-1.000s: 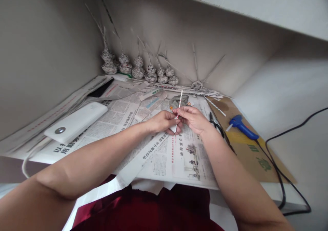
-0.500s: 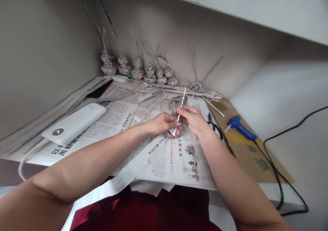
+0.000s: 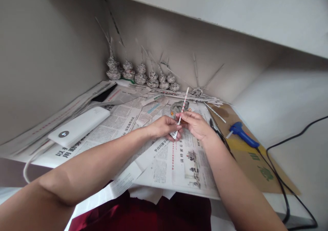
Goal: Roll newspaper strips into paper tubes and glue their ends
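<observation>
A thin rolled paper tube (image 3: pixel 184 104), white with red stripes, points up and away between my hands. Its lower end widens into a loose newspaper strip with print on it. My left hand (image 3: pixel 166 127) is closed on the lower part, thumb on top. My right hand (image 3: pixel 193 122) pinches the tube a little higher up, fingers partly hidden behind it. Below them, newspaper sheets (image 3: pixel 164 171) cover the table. Just beyond the hands lies a crumpled grey cloth-like thing (image 3: pixel 180 106).
Several woven paper gourds (image 3: pixel 140 74) line the back wall, beside a started weave with spokes (image 3: pixel 197 91). Paper tubes (image 3: pixel 164 93) lie in front. A white power bank (image 3: pixel 79 126) is at left. At right, a blue glue gun (image 3: pixel 243 134) and scissors (image 3: pixel 217 130) lie near cardboard (image 3: pixel 256 169).
The view has shifted slightly, so the scene sits lower and further right. My hands keep their hold on the paper tube; the strip trailing from it has shortened or shifted under the left hand.
</observation>
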Demonstrator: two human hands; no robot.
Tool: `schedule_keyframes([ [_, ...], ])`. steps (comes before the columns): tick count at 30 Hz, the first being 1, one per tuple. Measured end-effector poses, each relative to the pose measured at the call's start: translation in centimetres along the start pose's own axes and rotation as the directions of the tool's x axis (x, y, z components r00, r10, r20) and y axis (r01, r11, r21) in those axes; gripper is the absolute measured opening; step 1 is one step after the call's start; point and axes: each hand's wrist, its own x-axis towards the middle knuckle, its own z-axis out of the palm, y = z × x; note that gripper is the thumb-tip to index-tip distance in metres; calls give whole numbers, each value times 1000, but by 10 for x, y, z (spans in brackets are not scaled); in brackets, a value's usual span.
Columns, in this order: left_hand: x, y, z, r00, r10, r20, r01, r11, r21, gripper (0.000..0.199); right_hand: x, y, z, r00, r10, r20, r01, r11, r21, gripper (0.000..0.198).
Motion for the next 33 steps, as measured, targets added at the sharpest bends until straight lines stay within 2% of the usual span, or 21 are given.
schedule_keyframes([
  [5, 1, -1, 1, 1000, -18, 6, 18, 1000, 7, 42, 0, 0, 2, 989, -46, -138, 57, 995, 80, 22],
  [9, 1, 0, 1, 1000, -7, -14, 6, 1000, -9, 43, -1, -1, 2, 999, -18, -31, 19, 999, 29, 25],
  [14, 0, 1, 1, 999, -31, 15, 30, 999, 17, 41, 0, 0, 2, 989, -21, -149, 32, 997, 70, 24],
  [19, 1, 0, -1, 1000, -21, -2, 21, 1000, 7, 41, 0, -2, -1, 999, -14, -33, 16, 999, 48, 25],
  [24, 0, -1, -1, 999, -29, 42, 28, 999, 21, 39, 0, -3, -1, 989, -27, -146, 42, 994, 99, 24],
  [29, 0, 0, 0, 999, -32, 20, 32, 999, 6, 40, 0, -2, -2, 999, -14, -41, 16, 998, 60, 27],
  [33, 0, 0, 0, 998, -37, 51, 37, 999, 13, 39, 1, -1, -3, 983, -32, -179, 50, 994, 94, 24],
])
